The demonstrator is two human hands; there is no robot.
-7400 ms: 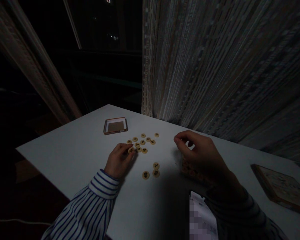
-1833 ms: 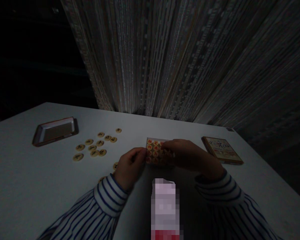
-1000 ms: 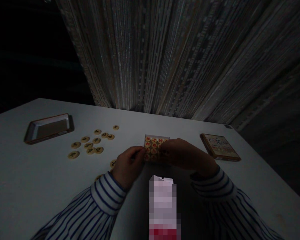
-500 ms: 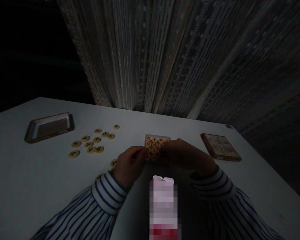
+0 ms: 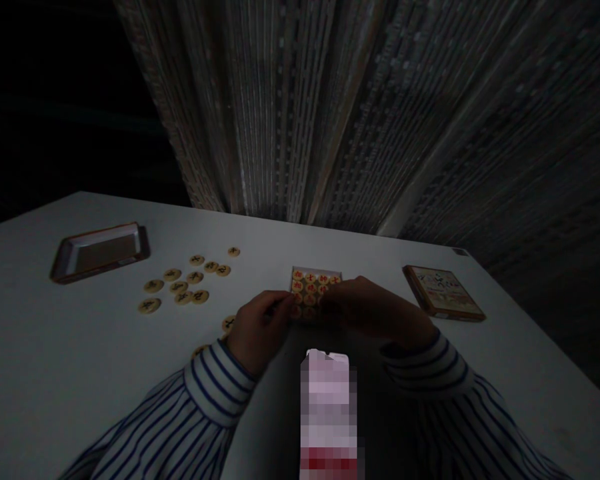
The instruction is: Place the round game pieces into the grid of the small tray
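1. A white counter [image 5: 70, 347] carries everything here.
2. A shallow brown-rimmed tray [image 5: 100, 252] lies toward its left.
3. Loose round pieces [image 5: 184, 283] with dark characters sit scattered just right of the tray.
4. A small box [image 5: 316, 271] of red-marked pieces [image 5: 298, 285] sits mid-counter.
5. A flat picture-topped box [image 5: 443, 293] lies toward the right.

left shirt sleeve [image 5: 215, 393], lower left: white, navy stripes | black-marked xiangqi pieces [image 5: 195, 277], left of centre: cream discs, black characters | red-marked xiangqi pieces [image 5: 310, 291], centre: cream discs, red characters | tray [image 5: 100, 233], upper left: orange-brown rim, brown base | box lid [image 5: 443, 293], right: cream, reddish-brown edge | curtain [image 5: 300, 113], top: grey-beige streaks | table [image 5: 80, 347]: pale grey
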